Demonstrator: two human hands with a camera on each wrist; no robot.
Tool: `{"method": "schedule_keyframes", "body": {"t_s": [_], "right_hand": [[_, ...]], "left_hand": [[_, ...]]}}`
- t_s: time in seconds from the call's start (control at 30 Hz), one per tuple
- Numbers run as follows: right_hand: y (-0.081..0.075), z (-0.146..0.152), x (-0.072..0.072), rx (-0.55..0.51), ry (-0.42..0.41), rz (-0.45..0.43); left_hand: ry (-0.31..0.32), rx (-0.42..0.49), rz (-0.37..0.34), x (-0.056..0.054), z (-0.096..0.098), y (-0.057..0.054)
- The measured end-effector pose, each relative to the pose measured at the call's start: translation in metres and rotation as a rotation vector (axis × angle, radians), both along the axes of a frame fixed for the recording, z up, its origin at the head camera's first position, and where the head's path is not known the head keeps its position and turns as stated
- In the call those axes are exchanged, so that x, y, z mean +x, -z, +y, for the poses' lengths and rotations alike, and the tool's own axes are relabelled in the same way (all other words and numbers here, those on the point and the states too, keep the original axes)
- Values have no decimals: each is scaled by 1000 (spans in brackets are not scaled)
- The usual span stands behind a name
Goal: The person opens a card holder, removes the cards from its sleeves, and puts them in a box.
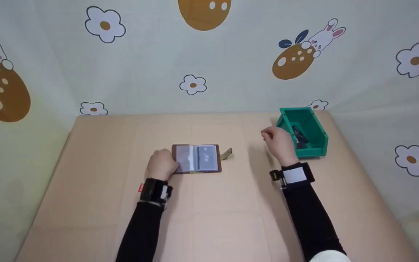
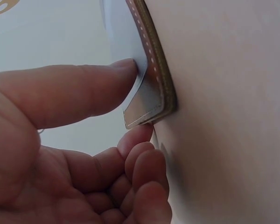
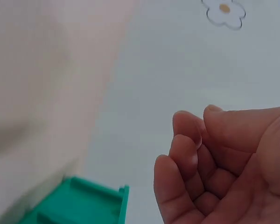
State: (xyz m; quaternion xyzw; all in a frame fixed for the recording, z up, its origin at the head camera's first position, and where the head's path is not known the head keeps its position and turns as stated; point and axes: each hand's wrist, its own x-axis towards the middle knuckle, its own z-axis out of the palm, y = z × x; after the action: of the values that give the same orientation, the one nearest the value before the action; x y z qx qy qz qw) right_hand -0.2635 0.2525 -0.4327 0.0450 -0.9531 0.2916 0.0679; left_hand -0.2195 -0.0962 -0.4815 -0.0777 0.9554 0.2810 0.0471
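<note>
A brown card holder (image 1: 219, 168) lies open on the table, with clear sleeves inside and a card marked "Vip" (image 1: 207, 157) in the right one. Its strap (image 1: 226, 154) sticks out to the right. My left hand (image 1: 162, 163) pinches the left edge. In the left wrist view, the thumb presses the sleeve while a fingertip sits under the corner of the card holder (image 2: 154, 70). My right hand (image 1: 279, 143) hovers just left of a green bin (image 1: 316, 140). Its fingers (image 3: 184, 154) are loosely curled with nothing between them.
Several dark items (image 1: 299, 137) lie inside the green bin at the back right of the table (image 1: 224, 218). Curtain-like cloth (image 1: 151, 65) with flowers and rabbits stands behind and on both sides.
</note>
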Motion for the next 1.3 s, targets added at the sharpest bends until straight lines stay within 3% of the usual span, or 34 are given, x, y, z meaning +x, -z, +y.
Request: {"method": "schedule_keyframes", "body": {"t_s": [0.17,0.43,0.73,1.03,1.3], "right_hand": [[6,-27,2,-1,-82,-13],[16,-68,12,56,-219,49],[26,-96,19,88,-270,-30],[38,-111,17,195,-308,-49],[43,-116,22,218,-360,-42]], "left_hand": [[-7,-3,-9,-1,0,0],[-15,19,-27,0,0,0],[-11,20,-41,1,0,-2],[-15,18,-37,0,1,-1],[-10,9,-27,-1,0,-1]]}}
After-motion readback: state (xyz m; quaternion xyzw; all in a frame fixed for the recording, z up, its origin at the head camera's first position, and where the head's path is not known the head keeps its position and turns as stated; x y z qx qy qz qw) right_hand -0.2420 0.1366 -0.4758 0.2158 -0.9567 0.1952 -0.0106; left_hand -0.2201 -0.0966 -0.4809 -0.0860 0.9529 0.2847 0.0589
